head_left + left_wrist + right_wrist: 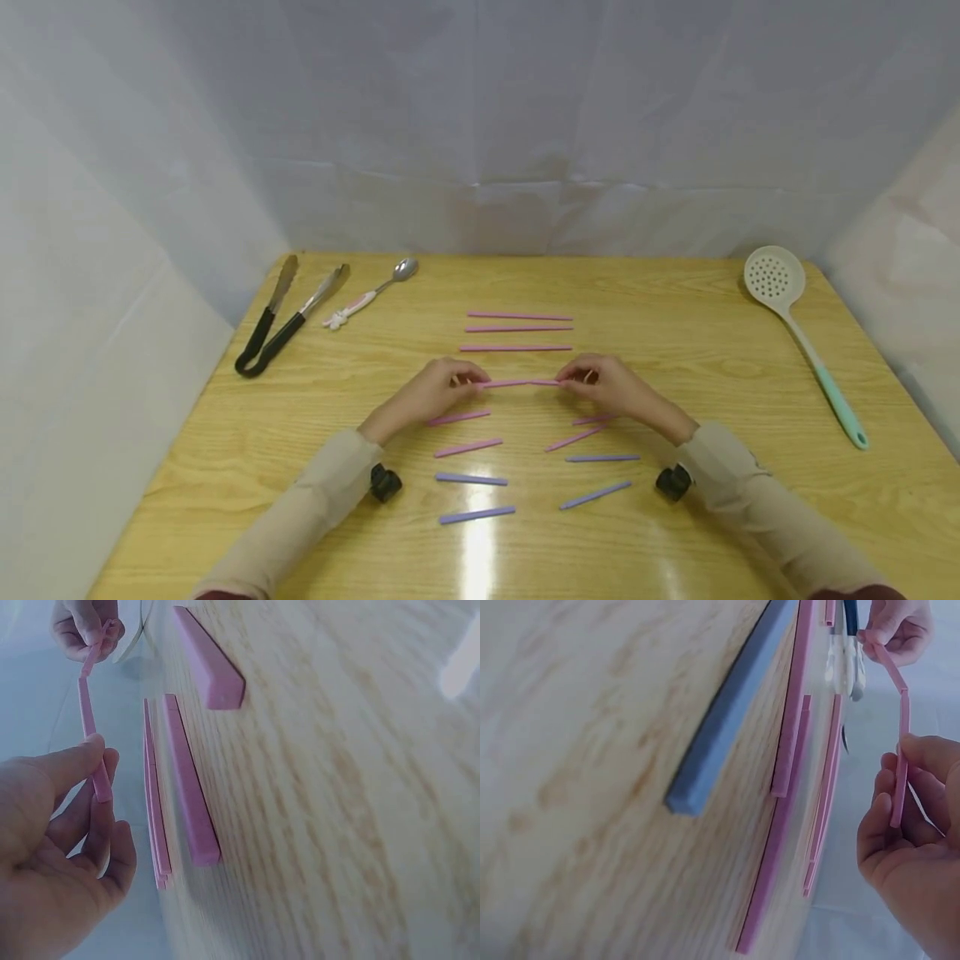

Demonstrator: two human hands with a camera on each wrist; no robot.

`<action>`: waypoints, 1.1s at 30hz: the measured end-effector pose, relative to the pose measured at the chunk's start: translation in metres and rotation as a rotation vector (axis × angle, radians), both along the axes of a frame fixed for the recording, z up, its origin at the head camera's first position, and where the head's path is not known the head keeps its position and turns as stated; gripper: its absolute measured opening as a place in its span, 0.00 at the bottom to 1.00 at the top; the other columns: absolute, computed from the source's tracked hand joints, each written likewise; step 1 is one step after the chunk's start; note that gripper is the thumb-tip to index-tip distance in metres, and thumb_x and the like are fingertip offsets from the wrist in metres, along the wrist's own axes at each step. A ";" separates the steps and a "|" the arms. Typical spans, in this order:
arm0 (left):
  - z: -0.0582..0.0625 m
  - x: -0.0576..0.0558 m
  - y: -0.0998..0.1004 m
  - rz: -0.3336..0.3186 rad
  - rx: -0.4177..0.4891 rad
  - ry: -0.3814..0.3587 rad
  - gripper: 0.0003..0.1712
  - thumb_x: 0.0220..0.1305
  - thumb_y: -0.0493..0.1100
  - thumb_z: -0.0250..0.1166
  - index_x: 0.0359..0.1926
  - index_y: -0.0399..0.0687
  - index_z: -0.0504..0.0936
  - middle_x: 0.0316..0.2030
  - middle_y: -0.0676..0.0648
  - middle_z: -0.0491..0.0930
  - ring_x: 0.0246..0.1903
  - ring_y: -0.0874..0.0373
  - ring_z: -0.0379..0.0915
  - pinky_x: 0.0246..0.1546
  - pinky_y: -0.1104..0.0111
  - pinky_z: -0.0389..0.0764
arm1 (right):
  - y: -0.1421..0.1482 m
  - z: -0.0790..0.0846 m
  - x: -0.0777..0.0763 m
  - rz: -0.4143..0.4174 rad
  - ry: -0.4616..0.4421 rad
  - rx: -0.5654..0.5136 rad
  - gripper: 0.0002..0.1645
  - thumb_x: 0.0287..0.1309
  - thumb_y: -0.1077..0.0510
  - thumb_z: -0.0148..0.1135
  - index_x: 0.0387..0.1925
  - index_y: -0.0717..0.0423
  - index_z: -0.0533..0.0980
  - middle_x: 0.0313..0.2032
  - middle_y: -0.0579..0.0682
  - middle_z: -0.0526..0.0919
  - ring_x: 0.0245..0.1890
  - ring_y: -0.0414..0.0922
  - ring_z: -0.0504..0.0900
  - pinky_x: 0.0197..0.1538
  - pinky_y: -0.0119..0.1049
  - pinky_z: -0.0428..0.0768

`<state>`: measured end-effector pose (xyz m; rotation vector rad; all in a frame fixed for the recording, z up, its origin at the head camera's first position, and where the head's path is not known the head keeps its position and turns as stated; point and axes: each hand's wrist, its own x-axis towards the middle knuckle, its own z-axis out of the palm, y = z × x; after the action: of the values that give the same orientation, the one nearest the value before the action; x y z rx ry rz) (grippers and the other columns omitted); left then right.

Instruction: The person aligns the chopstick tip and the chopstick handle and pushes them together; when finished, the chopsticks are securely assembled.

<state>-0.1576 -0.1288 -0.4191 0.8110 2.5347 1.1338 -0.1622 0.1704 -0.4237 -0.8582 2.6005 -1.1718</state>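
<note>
A: How were the two pieces best handled at that moment?

B: A slight kink was seen where the left-hand pink chopstick piece (506, 383) and the right-hand pink chopstick piece (546, 382) came end to end, so one straight line seemed to be called for before any pressure was applied. With sticks so thin, it was judged, force was best kept gentle and directed along the length, since the ends could have been slipped apart by a sideways push.

A: How were they gripped?

B: The one piece was pinched between the thumb and fingers of the left hand (442, 387); the other was pinched likewise by the right hand (603, 385). Both were grasped toward their outer ends, so the meeting point was left uncovered and could be watched. Whether one end was seated in the other could not be told.

A: Where was the pair placed, relative to the hands?

B: It was held between them, lifted off the wooden table (675, 325). On the far side of the hands, three long pink chopsticks (519, 328) were laid roughly parallel. On the near side, two short pink pieces (468, 449) and two lilac pieces (477, 515) were laid at the left, and another two pink (576, 438) and two lilac (596, 495) at the right.
</note>
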 end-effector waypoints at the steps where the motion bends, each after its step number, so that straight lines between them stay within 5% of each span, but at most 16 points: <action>1: 0.000 0.000 0.000 0.000 -0.002 0.001 0.11 0.66 0.37 0.59 0.47 0.40 0.83 0.41 0.45 0.83 0.38 0.57 0.76 0.41 0.69 0.78 | 0.000 0.000 0.000 -0.001 -0.002 -0.003 0.07 0.61 0.62 0.61 0.39 0.60 0.82 0.33 0.48 0.83 0.33 0.38 0.77 0.36 0.31 0.79; 27: -0.002 0.005 0.003 -0.014 0.089 0.102 0.13 0.67 0.37 0.58 0.48 0.36 0.82 0.39 0.42 0.84 0.28 0.61 0.72 0.30 0.74 0.76 | -0.011 0.000 0.008 -0.053 0.152 -0.148 0.04 0.55 0.65 0.66 0.34 0.61 0.83 0.28 0.47 0.78 0.24 0.33 0.68 0.25 0.25 0.71; 33: -0.003 0.007 0.005 -0.024 0.131 0.117 0.13 0.67 0.36 0.58 0.49 0.35 0.81 0.41 0.40 0.83 0.31 0.54 0.77 0.32 0.74 0.78 | -0.012 -0.001 0.009 -0.069 0.172 -0.150 0.05 0.54 0.65 0.66 0.34 0.61 0.83 0.27 0.46 0.77 0.24 0.33 0.67 0.25 0.26 0.70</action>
<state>-0.1503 -0.1240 -0.4223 0.9649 2.5575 1.2912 -0.1527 0.1586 -0.4244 -0.9440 2.7246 -1.3845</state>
